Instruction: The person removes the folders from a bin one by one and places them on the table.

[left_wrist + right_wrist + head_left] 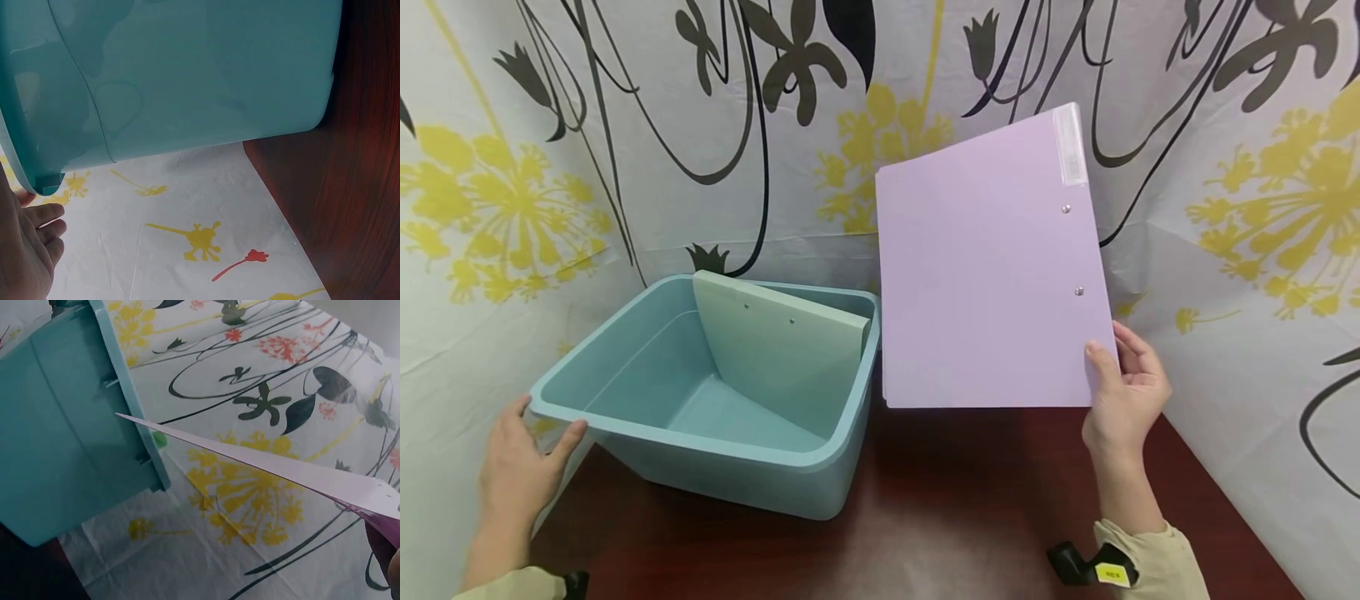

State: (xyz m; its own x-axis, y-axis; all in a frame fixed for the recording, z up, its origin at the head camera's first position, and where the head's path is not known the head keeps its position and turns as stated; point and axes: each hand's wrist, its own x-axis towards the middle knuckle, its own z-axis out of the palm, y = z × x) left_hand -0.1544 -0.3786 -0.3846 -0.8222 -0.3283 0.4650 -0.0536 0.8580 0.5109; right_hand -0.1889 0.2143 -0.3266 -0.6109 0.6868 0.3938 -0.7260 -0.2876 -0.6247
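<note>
A lilac file folder [992, 275] is held upright above the table, right of the blue plastic bin. My right hand [1126, 396] pinches its lower right edge, thumb on the front face. Edge-on, the folder [262, 459] shows as a thin wedge in the right wrist view. The bin [737, 492] stands at left; a pale green folder [782, 342] leans inside it along the back right. My left hand [523, 467] grips the bin's near left corner, thumb at the front rim. In the left wrist view, that hand's fingers [47, 225] are bent beside the rim.
The dark red-brown table [970, 508] lies under the bin and the lilac folder. A white flower-patterned cloth [1232, 400] hangs behind and along both sides. Black wrist-worn devices [1090, 567] sit at both sleeves.
</note>
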